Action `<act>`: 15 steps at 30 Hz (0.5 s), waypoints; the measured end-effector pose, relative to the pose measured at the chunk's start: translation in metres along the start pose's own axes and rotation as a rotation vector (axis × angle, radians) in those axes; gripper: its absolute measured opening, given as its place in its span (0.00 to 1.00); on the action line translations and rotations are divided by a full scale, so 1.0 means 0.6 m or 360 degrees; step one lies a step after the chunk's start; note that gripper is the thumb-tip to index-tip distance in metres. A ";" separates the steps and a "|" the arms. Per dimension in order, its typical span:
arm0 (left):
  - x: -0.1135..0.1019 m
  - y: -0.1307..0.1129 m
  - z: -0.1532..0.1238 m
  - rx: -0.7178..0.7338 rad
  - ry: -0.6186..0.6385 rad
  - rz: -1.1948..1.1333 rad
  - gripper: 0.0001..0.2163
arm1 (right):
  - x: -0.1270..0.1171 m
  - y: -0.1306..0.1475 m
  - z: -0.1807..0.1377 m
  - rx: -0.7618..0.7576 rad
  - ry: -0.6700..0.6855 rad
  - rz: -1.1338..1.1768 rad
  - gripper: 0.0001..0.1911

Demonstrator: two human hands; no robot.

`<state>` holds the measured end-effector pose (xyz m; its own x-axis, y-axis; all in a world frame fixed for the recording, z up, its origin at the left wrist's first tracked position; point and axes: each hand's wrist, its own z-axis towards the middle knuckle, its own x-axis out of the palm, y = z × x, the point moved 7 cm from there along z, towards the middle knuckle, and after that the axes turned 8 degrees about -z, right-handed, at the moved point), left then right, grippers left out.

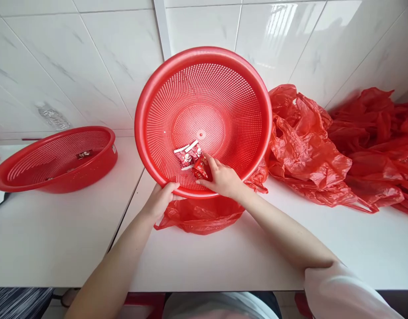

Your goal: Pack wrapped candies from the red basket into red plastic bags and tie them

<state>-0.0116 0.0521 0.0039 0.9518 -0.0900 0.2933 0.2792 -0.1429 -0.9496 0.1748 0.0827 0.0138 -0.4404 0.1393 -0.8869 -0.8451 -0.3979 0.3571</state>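
Observation:
A large red plastic colander [204, 55] is tilted towards me over the white table. My left hand [162, 198] grips its rim at the front left, the thumb lying over the edge. Inside the colander, my right hand [223, 177] has its thumb and fingers closed round a small red packet [200, 169]. Beside that packet lie two small red-and-white packets [188, 154], close together on the mesh wall. A red plastic bag [204, 216] lies beneath the colander, mostly hidden by it.
Another red colander [91, 175] with a few small packets stands on the left. Crumpled red plastic bags [310, 150] are heaped on the right. A clear plastic bottle [54, 116] is near the tiled wall [117, 57]. A seam divides the white table [177, 261].

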 end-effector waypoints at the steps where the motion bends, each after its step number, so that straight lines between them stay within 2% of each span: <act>1: 0.000 0.003 -0.001 0.0005 -0.0011 0.0016 0.15 | 0.005 -0.002 0.002 0.0007 -0.0016 0.0029 0.44; 4: -0.005 0.007 0.000 0.0010 -0.0020 0.0036 0.12 | 0.004 -0.027 0.012 0.0109 -0.0049 0.0326 0.34; 8: -0.020 0.003 0.011 0.0048 -0.0069 -0.0021 0.11 | -0.008 -0.066 0.022 0.0304 0.0005 0.1130 0.18; 11: -0.027 0.003 0.020 0.0066 -0.0084 -0.0138 0.13 | -0.006 -0.071 0.020 0.0421 0.0119 0.1725 0.18; 13: -0.028 0.002 0.025 0.0083 -0.0079 -0.0203 0.14 | -0.007 -0.066 0.017 0.0456 0.0170 0.1877 0.18; 15: -0.028 0.002 0.028 0.0095 -0.0072 -0.0244 0.15 | -0.008 -0.058 0.013 0.0424 0.0244 0.1859 0.19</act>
<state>-0.0252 0.0701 -0.0038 0.9017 -0.0269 0.4315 0.4276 -0.0927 -0.8992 0.2038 0.1031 0.0082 -0.9552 -0.2958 -0.0077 -0.0050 -0.0101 0.9999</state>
